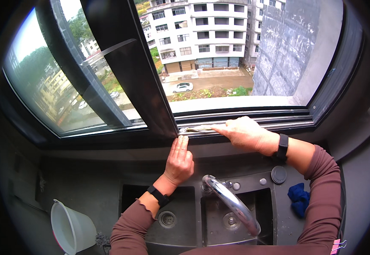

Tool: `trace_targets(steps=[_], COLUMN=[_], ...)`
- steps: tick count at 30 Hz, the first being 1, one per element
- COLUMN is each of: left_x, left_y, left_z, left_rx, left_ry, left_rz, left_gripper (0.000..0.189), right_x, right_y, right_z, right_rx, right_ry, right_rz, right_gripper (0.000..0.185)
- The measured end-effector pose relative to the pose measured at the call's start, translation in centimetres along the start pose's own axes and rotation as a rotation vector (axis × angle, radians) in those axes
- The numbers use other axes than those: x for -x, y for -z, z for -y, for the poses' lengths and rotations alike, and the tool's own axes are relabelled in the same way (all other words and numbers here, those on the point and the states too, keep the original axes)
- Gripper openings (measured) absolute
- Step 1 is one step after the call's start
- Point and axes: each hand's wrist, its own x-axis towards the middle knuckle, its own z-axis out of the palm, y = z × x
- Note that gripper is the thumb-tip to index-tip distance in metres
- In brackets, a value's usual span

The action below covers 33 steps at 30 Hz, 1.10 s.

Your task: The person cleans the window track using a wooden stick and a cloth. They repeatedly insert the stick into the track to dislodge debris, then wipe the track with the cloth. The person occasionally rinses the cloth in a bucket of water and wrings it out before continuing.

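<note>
My right hand [247,135] grips a thin, narrow tool [200,128] that lies along the lower track [267,126] of a sliding window. The tool's tip meets a small pale, shiny bit [183,130] by the foot of the dark sash [161,105]; what that bit is cannot be made out. Just below this corner, my left hand [180,161] rests its extended fingertips on the edge of the window frame [134,139]. It holds nothing that I can see. Its remaining fingers are curled.
Below my arms is a dark double-bowl sink [198,223] with a curved chrome faucet [232,204]. A white bucket [83,228] tilts at left beside a scouring pad [102,239]. At right are a blue cloth [299,199] and a round lid [279,174]. Buildings show outside.
</note>
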Motion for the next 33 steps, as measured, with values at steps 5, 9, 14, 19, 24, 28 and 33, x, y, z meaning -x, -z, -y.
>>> trace_targets(steps=[5,9,14,19,24,28,33], left_x=[0.3,0.2,0.4,0.5,0.4,0.4,0.4], left_y=[-0.1,-0.5,-0.4,-0.3,-0.1,0.1,-0.4], left_z=[0.2,0.0,0.2,0.5,0.5,0.7,0.5], left_rx=[0.003,0.014,0.005,-0.002,0.001,-0.011,0.012], left_ry=[0.006,0.01,0.008,-0.009,-0.012,-0.012,0.004], left_rz=[-0.015,-0.038,-0.04,-0.053,-0.045,-0.032,-0.068], left_gripper=[0.014,0.013,0.012,0.009,0.009,0.012,0.008], right_x=[-1.4,-3.4,-3.8,-2.2,0.3,2.1,1.6], right_y=[0.7,-1.0,-1.7,-1.7,-1.0,0.5,2.0], right_z=[1.8,3.0,3.8,2.1,0.3,-0.8,-0.7], right_rx=[0.02,0.019,0.025,0.067,0.172,0.21,0.085], right_ry=[0.022,-0.017,0.062,0.048,0.005,-0.021,-0.14], right_rz=[-0.031,-0.019,-0.193,-0.095,0.014,0.089,0.195], right_gripper=[0.03,0.036,0.025,0.04,0.05,0.048,0.041])
